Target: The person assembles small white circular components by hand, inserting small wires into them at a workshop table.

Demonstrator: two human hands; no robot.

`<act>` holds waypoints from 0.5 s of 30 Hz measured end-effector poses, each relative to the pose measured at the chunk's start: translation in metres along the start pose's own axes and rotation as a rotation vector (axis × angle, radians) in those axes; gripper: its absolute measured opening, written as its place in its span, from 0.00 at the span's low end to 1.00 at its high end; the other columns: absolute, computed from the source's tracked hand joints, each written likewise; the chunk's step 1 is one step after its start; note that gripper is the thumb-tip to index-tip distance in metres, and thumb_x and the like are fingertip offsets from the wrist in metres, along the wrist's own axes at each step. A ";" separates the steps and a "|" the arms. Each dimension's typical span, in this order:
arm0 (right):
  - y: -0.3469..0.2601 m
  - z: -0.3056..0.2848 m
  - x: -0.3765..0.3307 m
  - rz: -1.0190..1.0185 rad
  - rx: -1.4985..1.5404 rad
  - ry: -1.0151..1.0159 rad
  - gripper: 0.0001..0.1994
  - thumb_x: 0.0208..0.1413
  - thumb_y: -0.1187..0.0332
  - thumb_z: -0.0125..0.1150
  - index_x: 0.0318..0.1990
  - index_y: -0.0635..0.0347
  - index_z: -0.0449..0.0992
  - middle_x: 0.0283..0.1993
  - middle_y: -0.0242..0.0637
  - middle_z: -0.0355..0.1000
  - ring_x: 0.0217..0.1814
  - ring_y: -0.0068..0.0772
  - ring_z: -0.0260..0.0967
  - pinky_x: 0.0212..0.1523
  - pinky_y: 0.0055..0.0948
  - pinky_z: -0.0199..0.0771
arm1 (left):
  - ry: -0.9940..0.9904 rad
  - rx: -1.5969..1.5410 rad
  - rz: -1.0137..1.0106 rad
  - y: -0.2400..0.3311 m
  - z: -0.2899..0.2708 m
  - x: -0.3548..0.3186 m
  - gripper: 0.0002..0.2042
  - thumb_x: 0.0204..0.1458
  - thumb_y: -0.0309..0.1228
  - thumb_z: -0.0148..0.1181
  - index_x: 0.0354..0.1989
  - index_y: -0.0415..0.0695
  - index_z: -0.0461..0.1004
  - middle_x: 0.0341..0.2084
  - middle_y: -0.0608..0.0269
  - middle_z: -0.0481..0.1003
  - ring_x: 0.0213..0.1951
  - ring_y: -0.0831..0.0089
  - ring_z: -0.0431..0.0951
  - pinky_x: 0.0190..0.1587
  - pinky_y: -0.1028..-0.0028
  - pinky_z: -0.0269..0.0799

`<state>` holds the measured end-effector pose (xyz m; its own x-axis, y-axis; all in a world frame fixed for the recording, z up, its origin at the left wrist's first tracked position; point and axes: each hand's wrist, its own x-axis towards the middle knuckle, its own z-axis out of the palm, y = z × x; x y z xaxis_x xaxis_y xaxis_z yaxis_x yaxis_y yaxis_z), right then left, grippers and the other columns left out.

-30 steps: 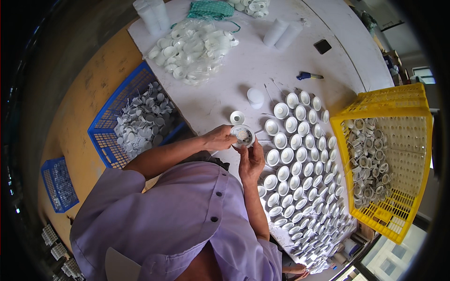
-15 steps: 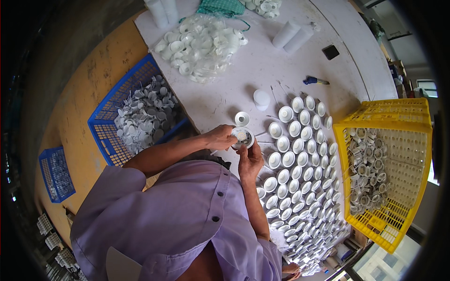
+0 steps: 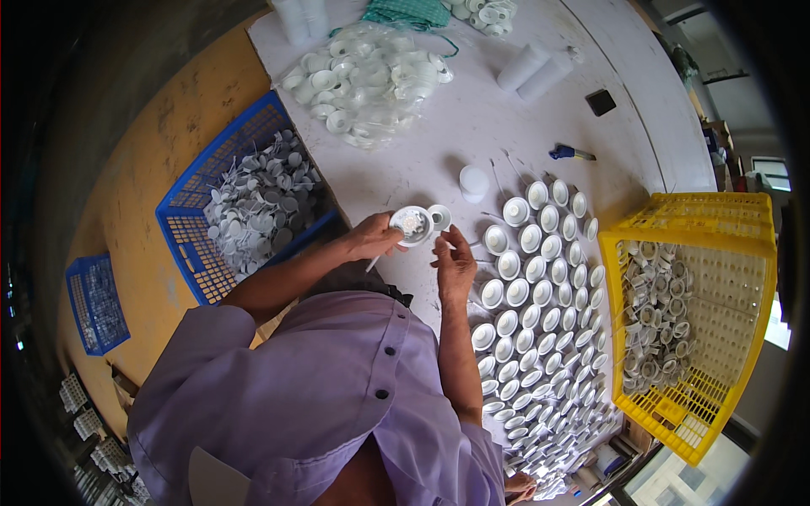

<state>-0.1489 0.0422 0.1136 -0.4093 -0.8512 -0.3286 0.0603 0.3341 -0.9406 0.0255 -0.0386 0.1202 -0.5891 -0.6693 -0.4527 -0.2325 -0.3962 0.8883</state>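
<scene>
My left hand point(image 3: 376, 239) grips a white round downlight housing point(image 3: 412, 225) by its edge, with the LED board inside facing up. A short pale wire pokes out below that hand. My right hand point(image 3: 456, 263) is off the housing, thumb and fingers parted at the near rim of a small white cup-shaped ring point(image 3: 439, 217) on the table; whether they touch it I cannot tell. Just beyond stands a white round tub point(image 3: 473, 180). To the right, many assembled white downlights point(image 3: 535, 266) lie in rows.
A blue crate point(image 3: 187, 244) of white parts stands at left; a yellow crate point(image 3: 734, 204) of small fittings at right. Farther back are a clear bag of white rings point(image 3: 371, 80), white rolls point(image 3: 540, 74), a blue cutter knife point(image 3: 567, 153) and a black square point(image 3: 600, 102). Another person's hand point(image 3: 519, 484) shows at bottom.
My right hand has let go of the downlight housing and moved right, beside the cup-shaped ring. My left hand has carried the housing a little left and tilted it.
</scene>
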 end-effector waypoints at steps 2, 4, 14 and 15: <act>0.016 -0.015 0.022 -0.193 -0.450 0.061 0.26 0.48 0.62 0.65 0.53 0.65 0.69 0.46 0.45 0.70 0.36 0.37 0.71 0.34 0.32 0.75 | 0.001 -0.046 -0.028 0.004 -0.014 -0.003 0.14 0.57 0.29 0.47 0.49 0.35 0.66 0.36 0.60 0.74 0.32 0.77 0.77 0.25 0.81 0.68; 0.026 -0.013 0.037 -0.306 -0.701 0.065 0.28 0.46 0.61 0.66 0.53 0.64 0.69 0.47 0.45 0.69 0.40 0.42 0.70 0.39 0.35 0.74 | 0.004 -0.070 -0.041 -0.006 -0.024 -0.004 0.15 0.57 0.30 0.48 0.49 0.35 0.66 0.36 0.60 0.74 0.33 0.76 0.77 0.25 0.81 0.68; 0.028 0.013 0.055 -0.466 -1.068 0.036 0.26 0.43 0.58 0.66 0.51 0.58 0.70 0.51 0.46 0.65 0.49 0.48 0.62 0.46 0.40 0.69 | 0.026 -0.198 -0.082 -0.019 -0.025 -0.010 0.16 0.57 0.32 0.52 0.50 0.35 0.65 0.39 0.58 0.74 0.35 0.73 0.79 0.23 0.82 0.66; 0.026 0.009 0.054 -0.469 -1.057 0.056 0.26 0.43 0.59 0.66 0.51 0.58 0.70 0.50 0.46 0.65 0.49 0.48 0.62 0.46 0.40 0.69 | 0.011 -0.191 -0.079 -0.018 -0.024 -0.005 0.16 0.56 0.33 0.52 0.50 0.35 0.66 0.39 0.58 0.74 0.34 0.74 0.79 0.22 0.81 0.65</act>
<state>-0.1616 0.0010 0.0710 -0.2311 -0.9709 0.0631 -0.8888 0.1843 -0.4196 0.0516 -0.0430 0.1044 -0.5663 -0.6381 -0.5217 -0.1254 -0.5589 0.8197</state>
